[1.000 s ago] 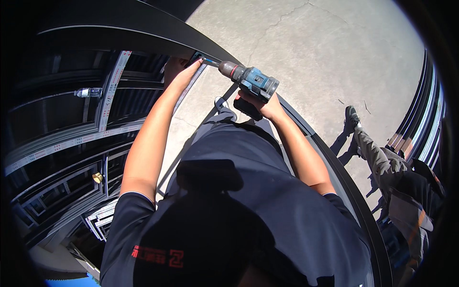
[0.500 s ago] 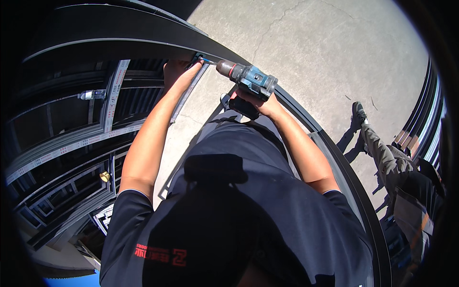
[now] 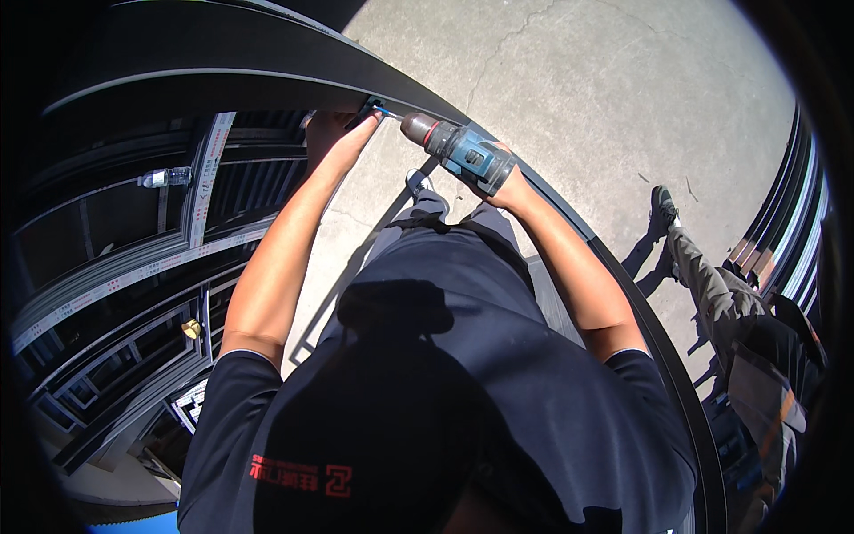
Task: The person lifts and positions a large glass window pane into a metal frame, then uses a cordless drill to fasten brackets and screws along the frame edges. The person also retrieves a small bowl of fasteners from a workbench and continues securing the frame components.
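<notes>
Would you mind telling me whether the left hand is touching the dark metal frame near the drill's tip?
Touching. The head view shows the left hand pressed against the dark metal frame, fingers at a small bracket beside the drill.

Drill [image 3: 463, 156] right of frame bar [image 3: 267, 67]; bottle [image 3: 166, 178] left; co-worker [image 3: 747, 329] far right.

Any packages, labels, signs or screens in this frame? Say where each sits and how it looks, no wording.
Long white label strip with small red and dark print: runs up a dark metal frame bar, left of the left hand.
Second white printed strip: slants along a lower frame bar at left.
Clear plastic bottle with a pale label band: lies among the frames, left.
Red print on the dark shirt back: bottom centre.
No screens or signs.
</notes>
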`<state>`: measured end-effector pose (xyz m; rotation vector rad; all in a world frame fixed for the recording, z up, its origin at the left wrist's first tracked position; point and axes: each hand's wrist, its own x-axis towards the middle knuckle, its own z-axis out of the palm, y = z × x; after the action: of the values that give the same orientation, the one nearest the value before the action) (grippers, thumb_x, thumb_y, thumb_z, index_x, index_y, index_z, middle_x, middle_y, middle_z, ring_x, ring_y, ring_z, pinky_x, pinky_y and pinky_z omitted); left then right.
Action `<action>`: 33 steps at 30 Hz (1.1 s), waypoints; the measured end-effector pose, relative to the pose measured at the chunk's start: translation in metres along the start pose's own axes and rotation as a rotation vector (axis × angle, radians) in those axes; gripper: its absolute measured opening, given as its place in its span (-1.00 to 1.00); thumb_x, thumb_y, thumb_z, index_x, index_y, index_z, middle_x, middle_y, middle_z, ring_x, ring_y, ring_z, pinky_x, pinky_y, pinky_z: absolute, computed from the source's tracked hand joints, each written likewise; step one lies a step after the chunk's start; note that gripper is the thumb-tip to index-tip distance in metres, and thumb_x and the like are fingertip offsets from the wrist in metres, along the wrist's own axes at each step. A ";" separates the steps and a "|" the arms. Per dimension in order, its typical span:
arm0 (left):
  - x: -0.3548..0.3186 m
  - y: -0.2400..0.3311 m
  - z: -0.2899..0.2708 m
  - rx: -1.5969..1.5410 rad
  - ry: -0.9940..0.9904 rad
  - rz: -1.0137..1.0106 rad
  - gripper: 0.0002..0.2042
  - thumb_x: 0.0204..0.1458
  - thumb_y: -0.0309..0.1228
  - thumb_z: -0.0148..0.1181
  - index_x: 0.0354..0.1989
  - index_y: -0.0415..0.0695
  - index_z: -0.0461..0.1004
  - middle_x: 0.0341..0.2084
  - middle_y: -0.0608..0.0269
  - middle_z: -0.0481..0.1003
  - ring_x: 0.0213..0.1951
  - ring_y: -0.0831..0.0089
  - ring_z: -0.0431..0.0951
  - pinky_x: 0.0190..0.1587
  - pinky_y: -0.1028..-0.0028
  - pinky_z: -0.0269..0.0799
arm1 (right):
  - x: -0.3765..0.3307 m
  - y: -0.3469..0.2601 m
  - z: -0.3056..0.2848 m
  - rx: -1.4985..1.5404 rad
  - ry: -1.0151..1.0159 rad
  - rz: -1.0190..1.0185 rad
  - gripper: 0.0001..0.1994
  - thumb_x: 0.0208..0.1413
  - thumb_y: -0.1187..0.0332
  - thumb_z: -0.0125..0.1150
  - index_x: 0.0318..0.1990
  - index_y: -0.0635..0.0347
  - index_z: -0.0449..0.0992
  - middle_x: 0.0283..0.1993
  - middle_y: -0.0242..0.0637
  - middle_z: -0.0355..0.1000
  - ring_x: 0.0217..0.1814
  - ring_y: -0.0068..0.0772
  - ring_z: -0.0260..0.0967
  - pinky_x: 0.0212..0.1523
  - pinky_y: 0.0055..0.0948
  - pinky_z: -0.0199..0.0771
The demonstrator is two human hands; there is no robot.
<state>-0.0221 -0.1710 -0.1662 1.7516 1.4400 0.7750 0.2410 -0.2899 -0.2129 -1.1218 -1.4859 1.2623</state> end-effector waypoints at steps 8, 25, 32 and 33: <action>-0.002 0.002 0.000 0.075 0.013 0.030 -0.66 -0.02 -0.31 0.50 -0.23 -0.35 0.59 -0.41 0.16 0.64 -0.30 0.56 0.60 -0.17 0.50 0.49 | 0.010 -0.005 -0.006 -0.073 0.007 -0.034 -0.76 -0.01 0.31 0.43 -0.17 0.10 0.62 -0.28 -0.25 0.61 -0.26 -0.21 0.59 -0.16 -0.36 0.55; -0.003 -0.003 -0.014 0.237 -0.138 -0.020 -0.50 -0.03 -0.32 0.52 0.03 -0.32 0.51 -0.13 -0.04 0.65 0.02 0.31 0.65 0.08 0.38 0.52 | -0.007 -0.001 -0.001 -0.035 0.011 0.022 -0.76 -0.02 0.46 0.37 -0.17 0.29 0.54 -0.30 -0.23 0.53 -0.32 -0.35 0.45 -0.18 -0.37 0.50; -0.020 -0.034 0.002 0.004 -0.235 -0.204 -0.13 -0.03 -0.37 0.49 0.42 -0.31 0.09 0.28 -0.26 0.35 0.36 0.07 0.35 0.40 0.24 0.23 | -0.069 0.038 -0.014 -0.108 0.112 0.393 -0.75 0.04 0.42 0.36 -0.11 0.27 0.61 -0.27 -0.20 0.61 -0.26 -0.37 0.53 -0.11 -0.38 0.51; -0.028 -0.040 0.007 -0.006 -0.267 -0.216 -0.10 -0.02 -0.34 0.48 0.44 -0.32 0.05 0.28 -0.30 0.33 0.37 0.04 0.32 0.41 0.23 0.22 | -0.075 0.043 -0.014 -0.107 0.164 0.377 -0.76 0.05 0.39 0.36 -0.13 0.25 0.62 -0.28 -0.17 0.62 -0.26 -0.32 0.55 -0.11 -0.35 0.52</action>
<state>-0.0434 -0.1950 -0.2033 1.5942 1.4114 0.4140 0.2758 -0.3566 -0.2579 -1.5926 -1.2690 1.3133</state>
